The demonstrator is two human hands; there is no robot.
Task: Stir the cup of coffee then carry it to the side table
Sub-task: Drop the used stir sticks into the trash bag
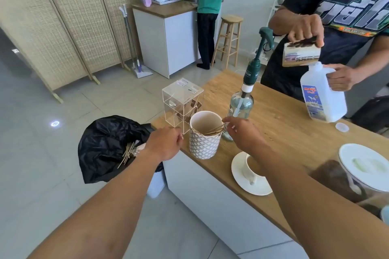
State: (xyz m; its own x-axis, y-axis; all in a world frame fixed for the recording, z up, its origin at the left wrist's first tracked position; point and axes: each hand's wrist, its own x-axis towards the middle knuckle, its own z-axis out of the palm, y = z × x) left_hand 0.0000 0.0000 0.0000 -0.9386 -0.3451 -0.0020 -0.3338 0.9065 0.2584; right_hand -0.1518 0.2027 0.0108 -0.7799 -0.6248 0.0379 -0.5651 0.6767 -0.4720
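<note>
A white coffee cup [251, 171] stands on a white saucer [240, 176] near the front edge of the wooden counter [280, 124]; my right forearm hides much of it. To its left is a patterned holder [203, 145] with wooden stir sticks [214, 131] inside. My right hand [242, 134] is at the holder's right rim, its fingertips pinched on the top of a stick. My left hand [166, 145] hovers just left of the holder, fingers curled, with nothing seen in it.
A clear acrylic box [182, 101] and a pump bottle [242, 103] stand behind the holder. A person across the counter holds a steel pitcher [301, 53] and a milk jug [322, 94]. A black-bagged bin [111, 145] is at the counter's left end. Another person stands at the far sink.
</note>
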